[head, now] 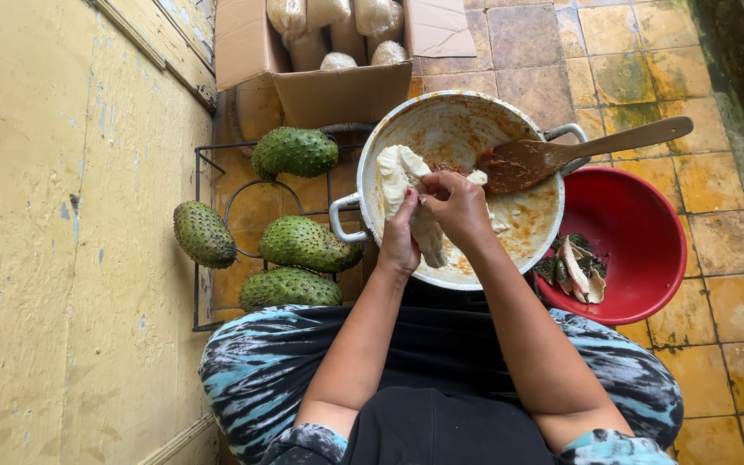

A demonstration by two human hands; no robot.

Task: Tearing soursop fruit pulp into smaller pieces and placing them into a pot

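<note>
Both your hands grip the peeled white fruit flesh (406,185): left hand (399,245) underneath, right hand (458,207) pinching its top, over the round white metal pot (527,237). A brown wooden spatula (561,155) rests inside. The red plastic bowl (647,258) to the right holds peel scraps (574,267). Four spiky green fruits (299,245) lie left on a wire rack; the tiled floor (725,198) stays open rightward.

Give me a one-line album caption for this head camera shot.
Both hands, left and right, pull apart white fruit flesh over a metal pot, green spiky fruits beside it.
</note>
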